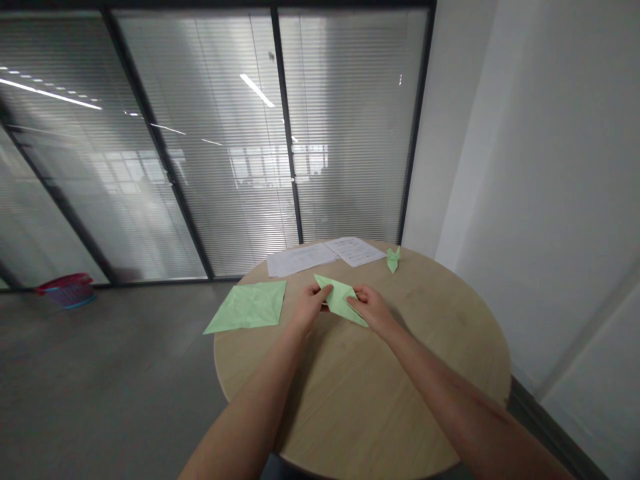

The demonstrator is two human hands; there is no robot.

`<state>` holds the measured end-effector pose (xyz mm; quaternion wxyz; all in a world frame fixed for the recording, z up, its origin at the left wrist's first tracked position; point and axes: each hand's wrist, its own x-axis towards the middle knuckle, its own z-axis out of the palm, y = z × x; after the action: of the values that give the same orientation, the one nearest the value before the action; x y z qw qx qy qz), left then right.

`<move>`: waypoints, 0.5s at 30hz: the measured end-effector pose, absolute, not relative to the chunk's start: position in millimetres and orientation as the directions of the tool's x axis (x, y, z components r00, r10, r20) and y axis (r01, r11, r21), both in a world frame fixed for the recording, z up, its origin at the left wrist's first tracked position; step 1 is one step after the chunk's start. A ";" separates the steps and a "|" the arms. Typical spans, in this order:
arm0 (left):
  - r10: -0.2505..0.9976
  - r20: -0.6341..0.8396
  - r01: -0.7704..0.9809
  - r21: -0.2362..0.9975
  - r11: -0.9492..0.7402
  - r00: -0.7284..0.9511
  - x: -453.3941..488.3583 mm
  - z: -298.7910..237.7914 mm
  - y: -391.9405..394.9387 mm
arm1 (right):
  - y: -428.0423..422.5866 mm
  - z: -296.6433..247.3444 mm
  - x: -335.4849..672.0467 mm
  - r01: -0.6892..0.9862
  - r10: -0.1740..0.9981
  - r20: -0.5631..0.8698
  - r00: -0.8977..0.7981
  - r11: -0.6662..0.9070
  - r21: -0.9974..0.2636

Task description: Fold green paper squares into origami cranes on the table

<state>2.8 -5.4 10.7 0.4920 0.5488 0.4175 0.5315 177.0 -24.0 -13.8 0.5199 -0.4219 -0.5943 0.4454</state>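
Observation:
Between my two hands is a folded piece of light green paper [341,299], held a little above the round table. My left hand [311,305] pinches its left side, thumb on top and fingers underneath. On the right side my right hand [371,307] grips it the same way, fingers partly hidden behind the paper. To the left lies a larger creased green sheet [247,307], one corner reaching past the table edge. A small folded green paper figure [393,260] with two points rests at the back right.
Printed white sheets [305,259] lie at the far side of the round wooden table [400,400]. Behind it stands a glass partition with blinds [240,167]. A white wall [565,200] is close on the right. A red and blue basket [67,291] sits on the floor at left.

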 end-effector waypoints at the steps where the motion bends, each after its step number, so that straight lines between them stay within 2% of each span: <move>1: 0.981 0.178 -0.061 0.983 -0.173 0.079 2.5 10.1 -4.7 | -24.9 -13.6 176.7 0.039 0.961 0.246 -0.123 0.253 -0.967; 8: 0.978 0.200 -0.030 0.980 -0.199 0.062 4.9 8.2 -4.7 | -25.9 -16.3 175.7 0.249 0.966 0.205 -0.159 0.240 -0.938; 15: 0.967 0.253 -0.068 0.966 -0.251 0.022 0.4 18.9 -9.9 | -23.0 -22.2 177.1 0.190 0.954 0.165 -0.250 0.215 -0.958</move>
<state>0.4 -9.9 18.9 0.4560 0.5505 0.4083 0.5678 177.1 -23.0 -22.2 0.4274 -0.4387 -0.6518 0.4472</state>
